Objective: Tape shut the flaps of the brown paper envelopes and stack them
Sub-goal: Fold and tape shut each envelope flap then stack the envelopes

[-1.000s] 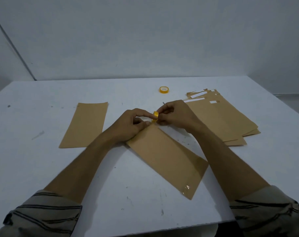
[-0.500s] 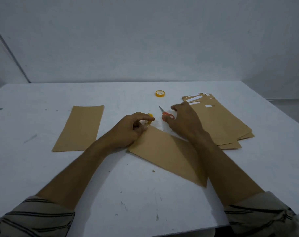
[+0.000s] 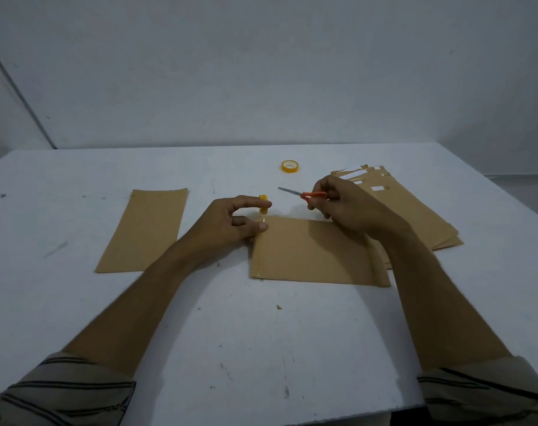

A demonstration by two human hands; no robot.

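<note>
Brown envelope (image 3: 310, 250) centred, left hand (image 3: 230, 224) pinching one yellow tape roll (image 3: 263, 202), second roll (image 3: 289, 166) beyond, right hand (image 3: 350, 210) gripping orange scissors (image 3: 313, 195).

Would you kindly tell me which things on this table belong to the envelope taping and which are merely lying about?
For the job:
middle envelope
small tape roll, held by the left hand
scissors, held by the right hand
envelope pile
single envelope

Lying about:
spare tape roll
paper scrap
</note>
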